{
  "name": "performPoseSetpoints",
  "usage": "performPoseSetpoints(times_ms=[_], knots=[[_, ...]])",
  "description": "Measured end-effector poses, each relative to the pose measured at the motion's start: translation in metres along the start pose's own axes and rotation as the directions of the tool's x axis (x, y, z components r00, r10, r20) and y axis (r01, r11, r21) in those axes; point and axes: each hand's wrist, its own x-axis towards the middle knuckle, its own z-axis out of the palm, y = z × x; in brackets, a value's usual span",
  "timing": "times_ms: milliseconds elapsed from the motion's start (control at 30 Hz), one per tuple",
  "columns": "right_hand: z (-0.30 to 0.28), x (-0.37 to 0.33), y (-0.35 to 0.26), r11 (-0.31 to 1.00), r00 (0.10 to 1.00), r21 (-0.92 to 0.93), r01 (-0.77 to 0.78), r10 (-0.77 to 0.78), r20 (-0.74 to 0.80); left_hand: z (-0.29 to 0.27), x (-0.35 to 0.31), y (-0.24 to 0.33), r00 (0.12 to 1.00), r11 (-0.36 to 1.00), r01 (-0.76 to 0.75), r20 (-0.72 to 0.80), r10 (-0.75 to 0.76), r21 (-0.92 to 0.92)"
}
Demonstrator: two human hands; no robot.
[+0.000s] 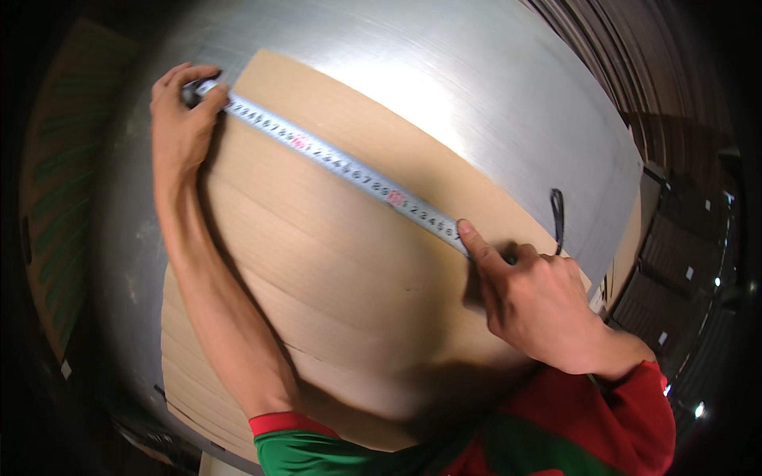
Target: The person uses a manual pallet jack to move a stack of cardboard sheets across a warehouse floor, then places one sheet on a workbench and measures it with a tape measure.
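A tape measure blade (343, 165), white with dark and red markings, stretches straight from my left hand to my right across a tan sheet (317, 238) that looks like cardboard. My left hand (184, 99) pinches the blade's starting end at the sheet's upper left edge; a small dark piece shows between those fingers. At the other end, my right hand (532, 289) is closed around the tape measure's case, which it mostly hides, with the thumb pressing on the blade. From beside that hand a black wrist strap (557, 214) loops out over the metal.
The sheet lies on a shiny grey metal surface (508, 119). More tan sheets seem layered beneath it along the lower left. Stacks of brown sheets (611, 71) stand at the upper right, and dark stacks with white tags (675, 285) at the right. Greenish-brown panels (71, 174) fill the left.
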Motion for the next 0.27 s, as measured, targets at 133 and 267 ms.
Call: performPoseSetpoints(times_ms=[133,267], knots=[[0.0,0.005,0.026,1.0,0.998,0.0,0.003,-0.003,-0.064,0.016,0.006,0.023,0.998,0.998,0.062,0.028,-0.062,-0.021],[0.008,0.005,0.019,0.999,0.999,0.024,-0.028,0.028,-0.017,0.021,0.0,0.017,0.997,0.998,0.061,0.042,-0.061,-0.016]])
